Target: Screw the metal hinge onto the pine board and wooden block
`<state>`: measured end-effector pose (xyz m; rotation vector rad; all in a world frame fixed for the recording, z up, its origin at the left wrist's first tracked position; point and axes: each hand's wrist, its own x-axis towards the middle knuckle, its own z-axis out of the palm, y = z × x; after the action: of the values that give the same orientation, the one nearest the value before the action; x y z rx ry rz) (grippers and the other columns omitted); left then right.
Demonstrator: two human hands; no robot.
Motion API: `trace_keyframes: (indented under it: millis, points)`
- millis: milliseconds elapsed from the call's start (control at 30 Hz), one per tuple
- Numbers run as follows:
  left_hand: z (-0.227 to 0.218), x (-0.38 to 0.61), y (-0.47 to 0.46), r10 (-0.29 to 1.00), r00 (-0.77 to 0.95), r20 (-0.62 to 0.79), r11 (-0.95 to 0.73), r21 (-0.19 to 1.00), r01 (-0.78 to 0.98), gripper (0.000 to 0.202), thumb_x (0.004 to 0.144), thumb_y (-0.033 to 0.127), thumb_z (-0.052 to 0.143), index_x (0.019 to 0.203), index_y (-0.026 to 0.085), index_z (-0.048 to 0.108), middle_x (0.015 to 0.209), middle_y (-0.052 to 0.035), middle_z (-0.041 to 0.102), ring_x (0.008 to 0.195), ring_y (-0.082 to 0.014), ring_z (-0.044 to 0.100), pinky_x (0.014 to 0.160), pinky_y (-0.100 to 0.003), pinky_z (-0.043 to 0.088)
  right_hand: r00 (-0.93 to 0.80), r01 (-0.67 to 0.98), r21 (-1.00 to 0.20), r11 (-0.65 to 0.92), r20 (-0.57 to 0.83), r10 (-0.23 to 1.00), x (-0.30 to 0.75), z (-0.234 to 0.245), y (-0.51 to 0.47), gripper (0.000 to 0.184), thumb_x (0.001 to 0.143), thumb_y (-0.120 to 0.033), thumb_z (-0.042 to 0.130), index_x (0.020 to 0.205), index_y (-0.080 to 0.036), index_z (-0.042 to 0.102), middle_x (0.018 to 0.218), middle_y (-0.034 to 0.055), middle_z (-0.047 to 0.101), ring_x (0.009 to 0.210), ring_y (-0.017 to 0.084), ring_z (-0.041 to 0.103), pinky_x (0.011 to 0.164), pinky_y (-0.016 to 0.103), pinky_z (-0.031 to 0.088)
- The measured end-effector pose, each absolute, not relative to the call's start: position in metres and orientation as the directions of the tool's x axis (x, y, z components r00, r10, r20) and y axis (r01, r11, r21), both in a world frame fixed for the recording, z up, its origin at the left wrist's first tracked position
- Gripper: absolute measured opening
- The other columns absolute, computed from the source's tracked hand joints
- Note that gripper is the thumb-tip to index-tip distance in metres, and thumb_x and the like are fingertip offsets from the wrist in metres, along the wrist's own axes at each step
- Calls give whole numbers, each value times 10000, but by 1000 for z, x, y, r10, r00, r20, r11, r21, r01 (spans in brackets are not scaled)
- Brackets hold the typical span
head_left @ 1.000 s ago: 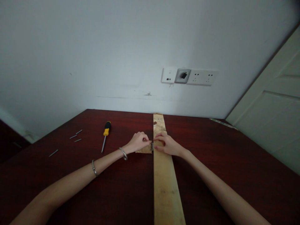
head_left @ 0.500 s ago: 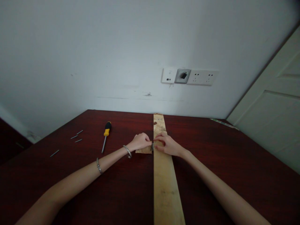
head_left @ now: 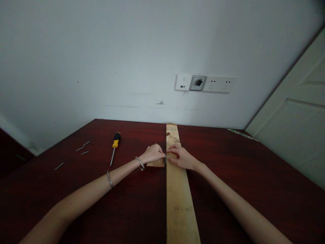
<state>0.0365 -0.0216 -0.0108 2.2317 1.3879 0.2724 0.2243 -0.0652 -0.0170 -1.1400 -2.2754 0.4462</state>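
A long pale wooden plank point(head_left: 179, 200) lies on the dark red table, running away from me toward the wall. Against its left side sits a short wooden piece point(head_left: 155, 164), partly under my left hand point(head_left: 153, 153). That hand is closed, thumb and fingers pinched at the joint between the two woods. A small dark metal piece point(head_left: 165, 160) shows there; its kind is too small to tell. From the other side my right hand point(head_left: 183, 158) rests on the plank, fingers curved and thumb apart from the index finger, tips near the same edge.
Left of my hands lies a yellow and black screwdriver point(head_left: 115, 144), shaft toward me. Several thin metal screws or nails point(head_left: 59, 166) are scattered farther left. A flat strip point(head_left: 242, 134) lies at the back right edge. Wall sockets point(head_left: 219, 84) are above the table; a white door point(head_left: 299, 128) stands right.
My left hand and forearm have shifted slightly to the right, closer to the plank's edge. My right hand, the plank and the screwdriver stay where they were.
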Motion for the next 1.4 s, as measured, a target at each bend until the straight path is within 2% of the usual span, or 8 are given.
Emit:
trace_keyframes:
  millis: [267, 400, 633, 967, 1067, 1167, 1333, 1400]
  points:
    - [-13, 31, -15, 867, 495, -65, -318, 693, 647, 246, 664, 295, 538, 502, 118, 593, 468, 42, 380, 484, -87, 323, 476, -230, 216, -458, 621, -568, 541, 297, 838, 225, -16, -65, 322, 766, -256, 652, 1067, -140, 661, 1055, 113, 593, 984, 211, 577, 924, 374, 454]
    - [-4, 28, -15, 847, 528, -54, -321, 741, 590, 226, 648, 281, 526, 535, 108, 617, 477, 36, 409, 489, -89, 329, 470, -229, 214, -449, 616, -598, 513, 269, 852, 225, -14, -65, 440, 754, -341, 680, 1147, -149, 627, 1049, 110, 588, 947, 212, 571, 844, 370, 476]
    - [10, 27, -22, 869, 495, 20, -361, 710, 605, 207, 669, 255, 539, 566, 108, 643, 508, 12, 499, 504, -95, 401, 474, -217, 255, -366, 549, -730, 407, 228, 902, 221, -13, -67, 671, 654, -413, 764, 1237, -157, 552, 1038, 86, 624, 852, 175, 570, 765, 330, 489]
    - [15, 23, -16, 822, 566, 57, -398, 769, 500, 269, 733, 330, 574, 673, 99, 698, 576, -12, 580, 539, -102, 459, 518, -219, 322, -382, 528, -629, 571, 425, 821, 213, -14, -67, 415, 706, -324, 744, 1072, -179, 612, 984, 65, 615, 844, 168, 566, 698, 285, 484]
    - [15, 21, -15, 794, 607, 35, -413, 763, 497, 289, 758, 357, 568, 720, 101, 697, 625, -21, 607, 577, -113, 491, 555, -227, 353, -396, 541, -611, 578, 422, 816, 215, -14, -67, 392, 709, -341, 741, 1045, -177, 622, 951, 64, 619, 812, 165, 563, 669, 278, 478]
    - [18, 15, -16, 723, 691, -11, -497, 687, 531, 321, 778, 407, 569, 823, 110, 683, 715, -38, 615, 645, -137, 515, 598, -240, 380, -436, 574, -582, 576, 378, 817, 218, -12, -66, 360, 707, -345, 736, 1006, -169, 639, 917, 62, 632, 807, 169, 566, 686, 288, 471]
    - [21, 0, -17, 635, 772, -1, -737, 300, 606, 543, 696, 515, 664, 1086, 144, 591, 1018, -94, 531, 976, -253, 463, 849, -336, 395, -476, 644, -509, 571, 317, 820, 224, -9, -66, 294, 686, -295, 738, 933, -161, 652, 880, 54, 635, 796, 175, 563, 728, 307, 455]
    - [19, -4, -16, 612, 787, -81, -755, 237, 612, 605, 696, 555, 649, 1134, 149, 552, 1067, -102, 499, 1030, -275, 430, 909, -366, 367, -479, 655, -499, 567, 306, 823, 224, -9, -66, 289, 687, -295, 732, 928, -160, 648, 873, 52, 629, 806, 180, 558, 741, 312, 453]
